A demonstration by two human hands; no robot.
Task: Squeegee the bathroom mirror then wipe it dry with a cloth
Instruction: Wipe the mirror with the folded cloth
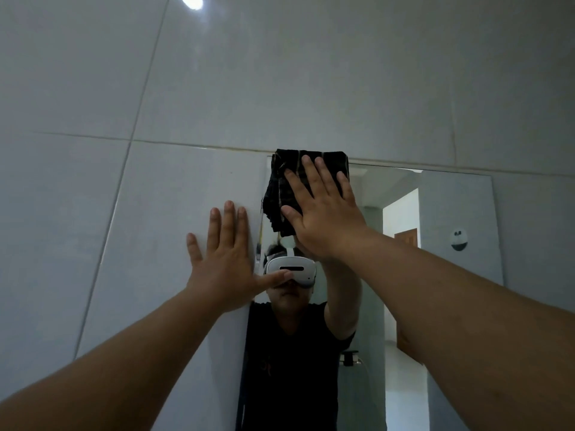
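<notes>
A frameless mirror (pixel 451 275) hangs on the white tiled wall, its top edge running along a tile joint. A dark checked cloth (pixel 280 188) is pressed flat against the mirror's top left corner under my right hand (pixel 323 209), fingers spread on it. My left hand (pixel 225 262) lies flat on the tile just left of the mirror's edge, fingers apart, thumb reaching over the glass, holding nothing. No squeegee is in view.
Large glossy white wall tiles (pixel 155 88) surround the mirror. The mirror reflects a person in a dark shirt wearing a white headset, an open doorway, and a small round hook (pixel 459 239) on the far wall.
</notes>
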